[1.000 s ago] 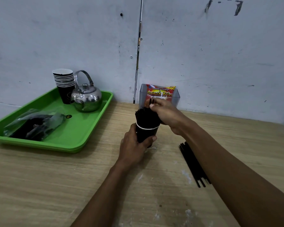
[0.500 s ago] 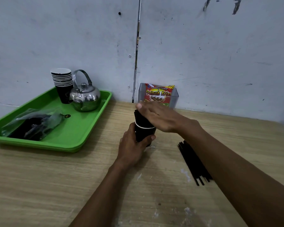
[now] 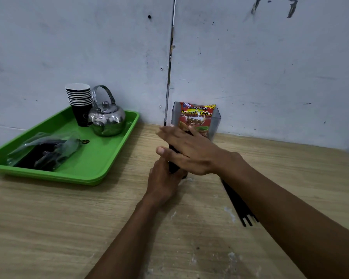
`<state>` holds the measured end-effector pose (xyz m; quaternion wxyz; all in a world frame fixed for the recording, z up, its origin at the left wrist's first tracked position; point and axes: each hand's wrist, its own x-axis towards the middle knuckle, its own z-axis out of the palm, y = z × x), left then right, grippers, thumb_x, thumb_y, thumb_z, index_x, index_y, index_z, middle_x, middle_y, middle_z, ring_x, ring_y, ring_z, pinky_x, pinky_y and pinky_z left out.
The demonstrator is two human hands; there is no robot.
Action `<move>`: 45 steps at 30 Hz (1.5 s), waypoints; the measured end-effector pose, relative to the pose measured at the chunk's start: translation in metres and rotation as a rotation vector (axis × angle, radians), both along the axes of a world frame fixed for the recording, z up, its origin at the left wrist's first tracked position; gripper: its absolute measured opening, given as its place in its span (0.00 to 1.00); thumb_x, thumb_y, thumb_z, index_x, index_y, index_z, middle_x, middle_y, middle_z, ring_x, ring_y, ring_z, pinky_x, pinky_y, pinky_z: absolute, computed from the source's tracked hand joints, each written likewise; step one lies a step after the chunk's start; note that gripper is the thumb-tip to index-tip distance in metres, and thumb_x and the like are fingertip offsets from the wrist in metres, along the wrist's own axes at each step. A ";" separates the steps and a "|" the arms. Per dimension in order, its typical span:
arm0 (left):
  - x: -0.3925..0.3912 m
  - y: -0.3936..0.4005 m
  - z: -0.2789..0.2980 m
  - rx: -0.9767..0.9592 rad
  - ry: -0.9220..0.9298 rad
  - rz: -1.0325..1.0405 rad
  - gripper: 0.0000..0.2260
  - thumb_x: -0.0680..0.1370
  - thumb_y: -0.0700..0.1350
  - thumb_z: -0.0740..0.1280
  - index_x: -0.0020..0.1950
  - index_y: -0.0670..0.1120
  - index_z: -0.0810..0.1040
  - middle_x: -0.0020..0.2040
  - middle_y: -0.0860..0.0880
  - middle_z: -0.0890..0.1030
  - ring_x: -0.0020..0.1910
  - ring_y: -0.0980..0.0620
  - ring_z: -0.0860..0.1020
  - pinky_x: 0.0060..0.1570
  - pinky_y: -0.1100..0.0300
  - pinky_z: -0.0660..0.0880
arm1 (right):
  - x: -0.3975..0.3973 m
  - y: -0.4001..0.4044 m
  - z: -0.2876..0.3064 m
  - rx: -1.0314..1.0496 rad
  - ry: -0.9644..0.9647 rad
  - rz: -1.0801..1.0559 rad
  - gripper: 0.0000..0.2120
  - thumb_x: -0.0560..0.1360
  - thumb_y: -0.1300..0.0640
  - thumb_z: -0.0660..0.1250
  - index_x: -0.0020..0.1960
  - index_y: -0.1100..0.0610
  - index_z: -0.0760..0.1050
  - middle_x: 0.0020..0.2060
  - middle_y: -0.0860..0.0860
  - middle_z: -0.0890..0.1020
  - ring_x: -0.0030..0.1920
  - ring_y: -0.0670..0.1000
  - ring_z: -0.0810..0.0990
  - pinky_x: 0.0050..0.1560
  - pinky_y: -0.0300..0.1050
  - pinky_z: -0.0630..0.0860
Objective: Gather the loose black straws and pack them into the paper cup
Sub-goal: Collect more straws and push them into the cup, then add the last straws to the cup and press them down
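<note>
Paper cup (image 3: 172,168) gripped by left hand (image 3: 163,184); right hand (image 3: 189,152) laid flat, fingers extended together, over straws. Packet (image 3: 196,118) marked "French Fries".

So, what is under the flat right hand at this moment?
The right hand lies flat over black straws standing in the paper cup, which the left hand grips. The straw tops and the cup's rim are covered.

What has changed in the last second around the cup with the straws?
The right hand let go its pinch on the straw tops and flattened over them, palm down. The left hand still grips the paper cup. The loose straws, the tray and the kettle are unmoved.
</note>
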<state>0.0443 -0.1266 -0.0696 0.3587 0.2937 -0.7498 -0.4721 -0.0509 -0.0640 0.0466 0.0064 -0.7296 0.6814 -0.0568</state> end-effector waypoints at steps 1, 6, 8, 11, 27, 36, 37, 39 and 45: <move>0.000 -0.001 -0.001 -0.004 0.002 -0.010 0.24 0.72 0.61 0.69 0.67 0.59 0.71 0.54 0.55 0.84 0.52 0.52 0.84 0.51 0.41 0.80 | 0.000 0.000 -0.003 -0.037 -0.003 -0.009 0.32 0.80 0.36 0.44 0.80 0.49 0.47 0.80 0.46 0.47 0.79 0.45 0.41 0.77 0.58 0.38; 0.000 0.000 0.000 0.009 0.007 -0.016 0.26 0.70 0.61 0.70 0.67 0.60 0.69 0.54 0.56 0.84 0.52 0.52 0.84 0.52 0.41 0.80 | -0.003 0.004 -0.006 -0.041 -0.002 -0.069 0.33 0.80 0.36 0.43 0.81 0.49 0.45 0.80 0.46 0.46 0.79 0.44 0.39 0.77 0.56 0.40; 0.001 0.002 0.001 0.032 0.005 -0.002 0.29 0.68 0.64 0.70 0.66 0.59 0.69 0.54 0.56 0.83 0.51 0.54 0.83 0.52 0.44 0.80 | -0.006 0.007 -0.002 -0.104 -0.119 -0.076 0.32 0.80 0.36 0.45 0.80 0.48 0.46 0.80 0.46 0.46 0.78 0.44 0.38 0.78 0.57 0.40; 0.002 0.005 0.004 0.030 -0.013 0.042 0.31 0.66 0.61 0.74 0.66 0.54 0.70 0.55 0.57 0.81 0.53 0.55 0.81 0.54 0.48 0.79 | -0.019 0.016 0.005 -0.300 -0.329 -0.119 0.31 0.80 0.36 0.47 0.80 0.47 0.52 0.80 0.48 0.51 0.79 0.45 0.42 0.78 0.56 0.45; 0.006 0.081 0.028 -0.598 0.286 0.317 0.11 0.75 0.42 0.65 0.33 0.40 0.75 0.28 0.51 0.70 0.29 0.55 0.66 0.31 0.73 0.61 | -0.065 0.139 -0.068 0.014 -0.284 -0.886 0.28 0.75 0.34 0.61 0.59 0.58 0.75 0.61 0.56 0.75 0.62 0.58 0.73 0.52 0.49 0.73; 0.003 0.089 0.007 -0.489 0.189 0.235 0.09 0.74 0.39 0.68 0.33 0.41 0.77 0.27 0.53 0.72 0.25 0.63 0.70 0.29 0.74 0.62 | -0.033 0.128 -0.076 -0.110 -0.234 -0.961 0.19 0.78 0.46 0.64 0.61 0.58 0.74 0.62 0.56 0.74 0.64 0.58 0.69 0.55 0.52 0.70; 0.004 0.088 0.007 -0.479 0.193 0.242 0.09 0.74 0.39 0.68 0.33 0.41 0.78 0.27 0.54 0.72 0.25 0.63 0.71 0.29 0.75 0.62 | -0.032 0.128 -0.074 -0.115 -0.257 -0.969 0.16 0.78 0.48 0.64 0.60 0.58 0.74 0.61 0.56 0.75 0.63 0.58 0.70 0.55 0.51 0.70; 0.006 0.087 0.007 -0.460 0.206 0.244 0.08 0.74 0.39 0.68 0.34 0.41 0.78 0.27 0.54 0.73 0.27 0.62 0.73 0.29 0.74 0.63 | -0.032 0.126 -0.069 -0.101 -0.303 -0.994 0.13 0.78 0.53 0.66 0.59 0.58 0.73 0.59 0.56 0.76 0.62 0.58 0.72 0.54 0.51 0.69; 0.013 0.081 0.010 -0.417 0.192 0.242 0.08 0.74 0.39 0.68 0.35 0.42 0.79 0.27 0.56 0.73 0.29 0.60 0.75 0.28 0.73 0.65 | -0.032 0.113 -0.057 0.122 -0.325 -1.044 0.15 0.74 0.62 0.66 0.60 0.58 0.73 0.61 0.58 0.76 0.62 0.59 0.73 0.59 0.51 0.68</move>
